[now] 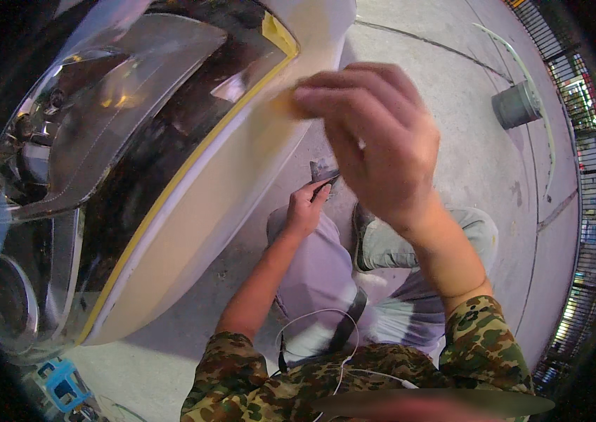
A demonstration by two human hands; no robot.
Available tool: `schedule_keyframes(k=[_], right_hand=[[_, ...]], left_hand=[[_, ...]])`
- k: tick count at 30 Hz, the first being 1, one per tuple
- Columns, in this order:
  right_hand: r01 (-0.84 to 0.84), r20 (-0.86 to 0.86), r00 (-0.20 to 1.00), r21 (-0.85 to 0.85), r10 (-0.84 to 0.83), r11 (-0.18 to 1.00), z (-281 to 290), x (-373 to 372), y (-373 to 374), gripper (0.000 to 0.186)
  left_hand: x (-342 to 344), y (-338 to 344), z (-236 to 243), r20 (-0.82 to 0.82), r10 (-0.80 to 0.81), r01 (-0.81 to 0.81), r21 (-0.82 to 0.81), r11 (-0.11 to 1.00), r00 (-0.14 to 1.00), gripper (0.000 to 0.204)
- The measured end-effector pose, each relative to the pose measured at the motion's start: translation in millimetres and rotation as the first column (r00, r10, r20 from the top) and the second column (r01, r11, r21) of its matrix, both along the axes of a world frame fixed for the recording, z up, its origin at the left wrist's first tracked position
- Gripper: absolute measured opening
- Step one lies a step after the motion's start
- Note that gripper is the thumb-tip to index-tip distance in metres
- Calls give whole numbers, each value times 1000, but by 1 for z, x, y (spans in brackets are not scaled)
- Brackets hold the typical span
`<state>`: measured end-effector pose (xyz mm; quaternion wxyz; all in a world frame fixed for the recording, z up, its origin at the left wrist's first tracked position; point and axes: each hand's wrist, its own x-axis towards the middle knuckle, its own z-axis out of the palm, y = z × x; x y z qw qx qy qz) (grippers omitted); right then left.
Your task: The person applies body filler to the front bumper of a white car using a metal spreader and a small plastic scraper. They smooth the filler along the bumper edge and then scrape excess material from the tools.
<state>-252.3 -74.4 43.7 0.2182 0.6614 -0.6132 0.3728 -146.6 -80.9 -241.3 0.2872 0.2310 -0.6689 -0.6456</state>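
A cream-and-white car body panel (192, 225) curves along my left, with yellow masking tape (178, 169) running down its inner edge. My right hand (379, 133) is raised at the panel's upper part, fingers curled and pressed together. A blurred yellow-orange patch shows at its fingertips; what they hold, if anything, I cannot make out. Lower down, over my knee, my left hand (305, 211) is closed around a dark, flat, thin object (326, 184). That hand is apart from the panel.
Beyond the tape sits a clear headlight (38, 148) in a dark opening. A blue-framed item (66, 385) stands at lower left. On the concrete floor (424, 53) at right are a grey bucket (516, 105) and a long pale curved strip (552, 151), near a barred fence (590, 155).
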Motion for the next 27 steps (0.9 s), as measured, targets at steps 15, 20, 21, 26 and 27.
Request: schedule_keyframes(k=[15, 20, 21, 26, 27], right_hand=[[228, -115, 967, -5, -227, 974, -12, -18, -15, 20], [155, -51, 987, 69, -152, 985, -11, -11, -14, 22], [137, -28, 990, 69, -135, 988, -9, -8, -12, 22], [-65, 63, 996, 61, 61, 996, -5, 18, -3, 27], [-116, 23, 993, 71, 114, 991, -4, 19, -1, 28]], left_hand=[[-3, -4, -13, 31, -42, 41, 46, 998, 999, 30], [-1, -4, -13, 60, -54, 52, 35, 998, 997, 30], [-1, -4, -14, 92, -73, 68, 52, 996, 993, 30], [-5, -6, -20, 11, -121, 120, 68, 990, 993, 26], [-6, -7, -21, 38, -125, 123, 65, 990, 991, 26]])
